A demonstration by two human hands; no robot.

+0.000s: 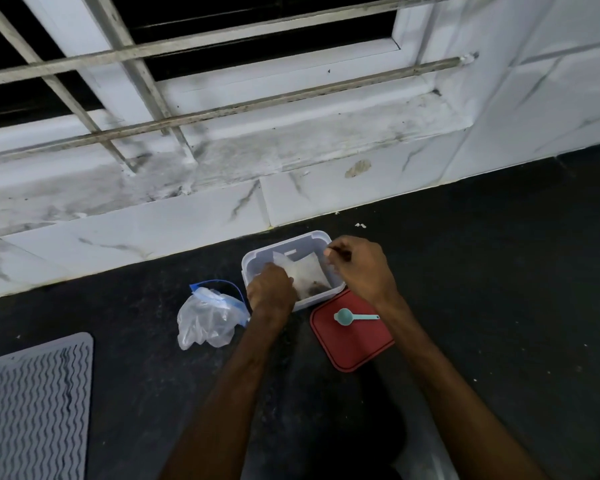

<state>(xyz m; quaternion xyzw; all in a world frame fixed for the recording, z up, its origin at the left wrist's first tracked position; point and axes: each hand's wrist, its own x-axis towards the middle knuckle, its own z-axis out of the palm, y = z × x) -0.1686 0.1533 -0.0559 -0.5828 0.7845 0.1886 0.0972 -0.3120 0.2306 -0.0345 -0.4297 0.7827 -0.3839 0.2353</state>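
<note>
We are logging two hands, both working at one container. The left hand (271,289) is curling its fingers over the left edge of one clear plastic bag (305,271) and gripping it, knuckles toward the camera. The right hand (357,268) is hovering over the container's far right corner with its fingertips drawn together as in a pinch. We are unable to tell whether they are holding the bag's right edge or only meeting beside it. The bag is lying inside the one translucent white container (284,242), and a small dark clump is sitting in its near corner. The container is standing on the black counter (499,306), close to the tiled wall. Just beside its near right corner, one red lid (354,344) is lying flat, and one teal scoop (347,317) is resting on top of it with the handle pointing right. To the left of the container, near the left forearm, we are counting one second bag (208,320), crumpled, with a blue zip strip. One grey ribbed mat (35,407) is lying well apart at the lower left. Behind the counter, metal window bars (222,112) are crossing a dark window.
</note>
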